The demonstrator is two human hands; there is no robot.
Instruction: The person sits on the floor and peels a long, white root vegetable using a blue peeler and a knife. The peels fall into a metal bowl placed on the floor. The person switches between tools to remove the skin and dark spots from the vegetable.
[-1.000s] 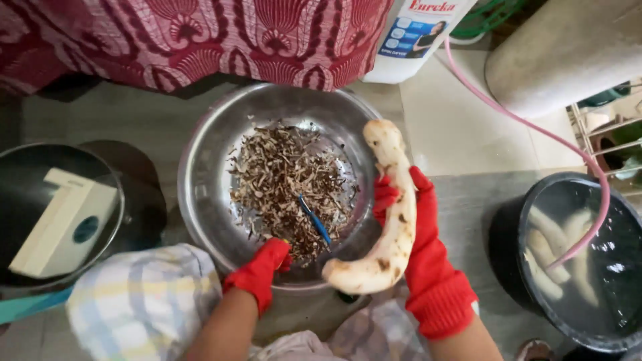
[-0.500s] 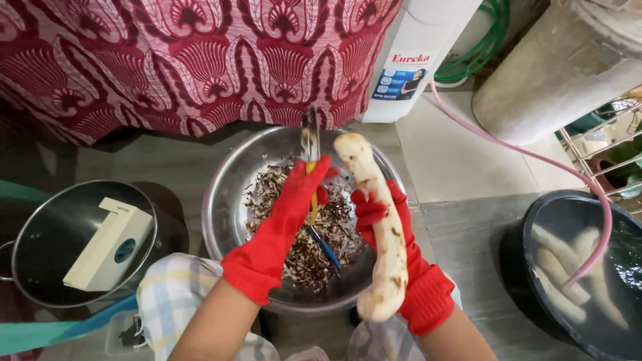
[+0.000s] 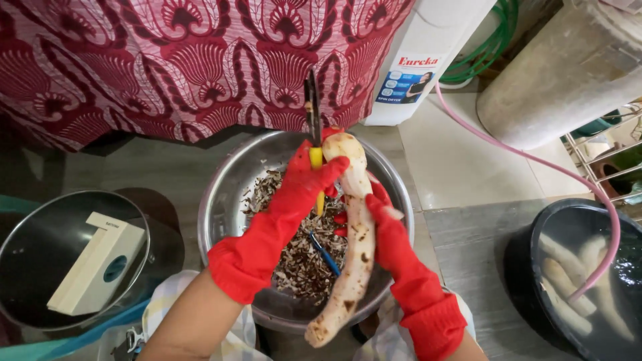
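Observation:
Both my hands wear red rubber gloves. My right hand (image 3: pixel 391 234) grips a long pale root (image 3: pixel 354 247) with brown spots, held lengthwise over a steel bowl (image 3: pixel 224 194). My left hand (image 3: pixel 301 194) holds a peeler (image 3: pixel 313 120) with a yellow handle and dark blade against the root's far end. The bowl holds a heap of dark brown peelings (image 3: pixel 304 257), with a thin blue tool (image 3: pixel 326 254) lying among them.
A dark tub (image 3: pixel 545 227) of water with several peeled roots stands at the right, a pink hose (image 3: pixel 528 157) running into it. A lidded pot (image 3: pixel 67 261) with a cream box on top sits left. Red patterned cloth (image 3: pixel 167 60) hangs behind; a white appliance (image 3: pixel 428 53) and grey drum (image 3: pixel 562 73) stand beyond.
My left hand has picked up the peeler and raised it from the bowl's near rim to the root's far tip. The root has swung from curved sideways to lengthwise.

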